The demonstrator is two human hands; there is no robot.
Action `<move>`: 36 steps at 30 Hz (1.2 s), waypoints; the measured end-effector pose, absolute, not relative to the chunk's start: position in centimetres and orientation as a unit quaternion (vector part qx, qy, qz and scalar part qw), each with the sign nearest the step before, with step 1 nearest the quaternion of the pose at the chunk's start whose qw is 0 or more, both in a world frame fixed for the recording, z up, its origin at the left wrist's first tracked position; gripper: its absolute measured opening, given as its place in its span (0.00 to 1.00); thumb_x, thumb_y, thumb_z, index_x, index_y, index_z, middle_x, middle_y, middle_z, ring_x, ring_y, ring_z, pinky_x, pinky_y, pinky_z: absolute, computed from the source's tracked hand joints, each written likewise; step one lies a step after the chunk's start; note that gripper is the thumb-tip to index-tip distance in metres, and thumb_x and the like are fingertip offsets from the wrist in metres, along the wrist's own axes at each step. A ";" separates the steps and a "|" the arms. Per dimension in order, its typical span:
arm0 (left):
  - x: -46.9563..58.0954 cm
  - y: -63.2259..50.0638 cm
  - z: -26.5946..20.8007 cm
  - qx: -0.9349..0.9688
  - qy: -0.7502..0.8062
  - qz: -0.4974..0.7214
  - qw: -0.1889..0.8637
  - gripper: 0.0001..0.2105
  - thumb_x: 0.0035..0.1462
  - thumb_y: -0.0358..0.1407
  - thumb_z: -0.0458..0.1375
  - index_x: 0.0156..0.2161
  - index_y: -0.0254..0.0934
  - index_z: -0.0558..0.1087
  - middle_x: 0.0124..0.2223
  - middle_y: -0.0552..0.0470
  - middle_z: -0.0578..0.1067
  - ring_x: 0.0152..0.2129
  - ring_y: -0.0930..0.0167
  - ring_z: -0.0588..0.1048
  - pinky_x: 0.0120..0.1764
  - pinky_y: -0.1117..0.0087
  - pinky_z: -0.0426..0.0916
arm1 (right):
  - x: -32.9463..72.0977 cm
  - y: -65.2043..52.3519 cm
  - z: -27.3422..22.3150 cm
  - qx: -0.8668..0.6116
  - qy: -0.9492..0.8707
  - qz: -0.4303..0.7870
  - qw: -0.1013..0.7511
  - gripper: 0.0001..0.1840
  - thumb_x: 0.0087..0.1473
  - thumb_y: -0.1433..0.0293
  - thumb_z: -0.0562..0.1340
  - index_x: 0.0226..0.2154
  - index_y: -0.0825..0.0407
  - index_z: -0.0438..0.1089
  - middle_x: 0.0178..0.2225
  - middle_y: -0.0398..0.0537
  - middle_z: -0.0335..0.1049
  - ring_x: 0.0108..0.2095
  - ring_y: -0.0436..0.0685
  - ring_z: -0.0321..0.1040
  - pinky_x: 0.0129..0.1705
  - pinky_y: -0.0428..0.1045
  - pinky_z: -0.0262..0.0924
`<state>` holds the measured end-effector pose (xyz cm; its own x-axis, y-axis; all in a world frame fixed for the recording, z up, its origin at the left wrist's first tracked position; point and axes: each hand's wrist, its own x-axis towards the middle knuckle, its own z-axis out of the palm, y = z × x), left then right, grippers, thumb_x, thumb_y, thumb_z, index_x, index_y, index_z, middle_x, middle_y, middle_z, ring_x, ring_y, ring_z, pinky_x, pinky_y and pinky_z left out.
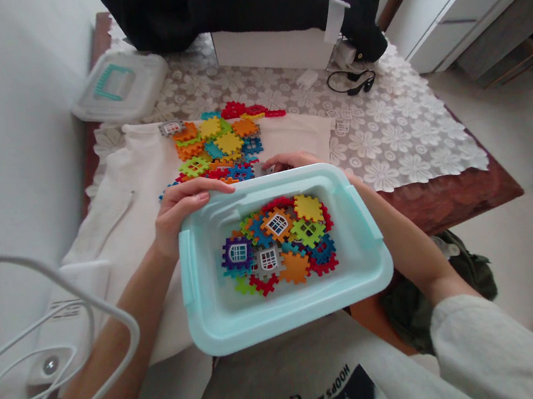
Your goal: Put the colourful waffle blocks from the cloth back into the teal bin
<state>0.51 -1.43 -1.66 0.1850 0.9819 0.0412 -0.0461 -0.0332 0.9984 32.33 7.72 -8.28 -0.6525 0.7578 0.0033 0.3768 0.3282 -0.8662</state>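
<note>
A light teal plastic bin [364,272] is tilted toward me in front of my body, with several colourful notched-edge building tiles [295,267] gathered inside. My left hand [184,206] is closed on its far left corner, fingers along the rim. Beyond the far rim, my right hand [290,160] reaches around the bin with bent fingers. Its fingertips are at a grey building tile [260,169], and the bin hides part of this hand. A heap of similar tiles [217,141] in orange, yellow, green, blue and red lies just past the bin.
Under the heap is a cream cloth [116,176] on a lace-covered table [404,144]. A clear lid with a teal handle [124,84] lies back left. A white box [273,49] under black fabric, plus black headphones [354,81], sit behind. A white cable [111,305] loops at left.
</note>
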 end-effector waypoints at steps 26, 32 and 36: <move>0.4 -1.4 -1.9 0.554 0.430 0.472 0.534 0.11 0.57 0.39 0.64 0.36 0.42 0.91 0.39 0.48 0.89 0.34 0.63 0.84 0.34 0.70 0.78 | 31.5 8.2 -9.7 -0.369 -0.792 0.424 0.237 0.33 0.60 0.57 0.72 0.66 0.45 0.76 0.55 0.47 0.82 0.51 0.63 0.76 0.58 0.56 0.73; 0.5 -1.5 -1.7 0.554 0.425 0.471 0.539 0.10 0.57 0.40 0.66 0.36 0.42 0.91 0.39 0.48 0.89 0.33 0.64 0.84 0.33 0.71 0.77 | 31.3 7.0 -8.3 -0.379 -0.773 0.452 0.233 0.24 0.59 0.56 0.72 0.56 0.45 0.80 0.42 0.43 0.83 0.42 0.59 0.75 0.47 0.53 0.71; 0.6 -1.6 -1.5 0.551 0.426 0.475 0.538 0.10 0.57 0.41 0.66 0.36 0.43 0.90 0.39 0.49 0.89 0.34 0.64 0.84 0.34 0.70 0.77 | 31.2 7.6 -8.2 -0.373 -0.785 0.421 0.258 0.22 0.55 0.56 0.72 0.50 0.47 0.81 0.46 0.45 0.85 0.45 0.60 0.77 0.51 0.53 0.72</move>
